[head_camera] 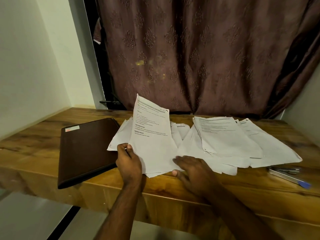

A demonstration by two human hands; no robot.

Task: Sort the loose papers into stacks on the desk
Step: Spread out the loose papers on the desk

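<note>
Loose white printed papers (225,141) lie spread in overlapping heaps across the middle and right of the wooden desk (34,149). My left hand (129,160) grips the lower left edge of one printed sheet (150,129), which is lifted and tilted up toward the curtain. Beneath it lies another small pile. My right hand (192,168) lies flat with straight fingers on the papers near the desk's front edge, its thumb at the paper's border.
A dark brown folder (86,149) lies on the desk to the left of the papers. A metal stapler (284,170) and a blue-capped pen (303,184) sit at the front right. A brown patterned curtain (199,58) hangs behind the desk.
</note>
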